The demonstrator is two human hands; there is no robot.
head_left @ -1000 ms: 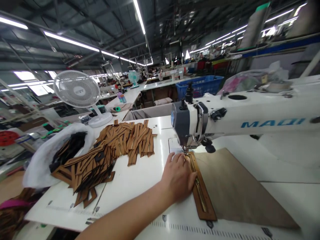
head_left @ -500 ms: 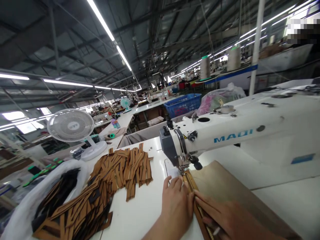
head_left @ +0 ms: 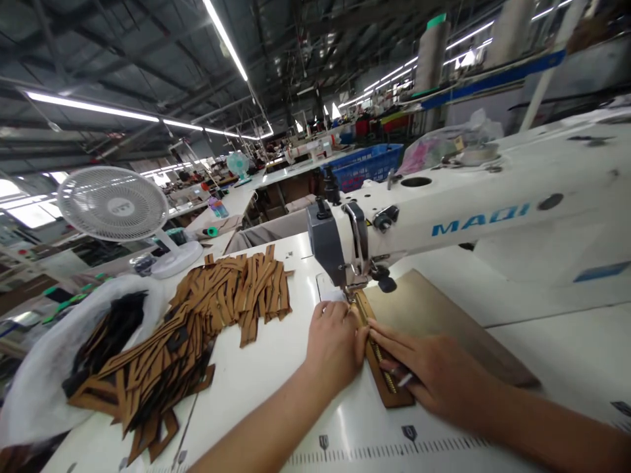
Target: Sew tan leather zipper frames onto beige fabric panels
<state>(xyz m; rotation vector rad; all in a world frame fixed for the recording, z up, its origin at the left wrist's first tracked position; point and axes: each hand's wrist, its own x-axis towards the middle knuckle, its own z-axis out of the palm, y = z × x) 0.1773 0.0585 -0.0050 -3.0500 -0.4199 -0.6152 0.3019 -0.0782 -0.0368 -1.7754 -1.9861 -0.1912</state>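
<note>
On a white tabletop [head_left: 261, 387], the left hand [head_left: 335, 343], fingers loosely spread, touches a zipper strip [head_left: 378, 368]; the right hand [head_left: 436, 376], fingers bent, grips a small tool [head_left: 405, 380].

1 camera, worn on my head. Facing: forward and down, wide field. Near, low in frame: my left grip [head_left: 335, 345] and right grip [head_left: 434, 368], viewed from above and behind, over the tabletop [head_left: 251, 371]. Mid-range, right: sewing machine [head_left: 419, 223]. Far, high: ceiling lights [head_left: 224, 38].
</note>
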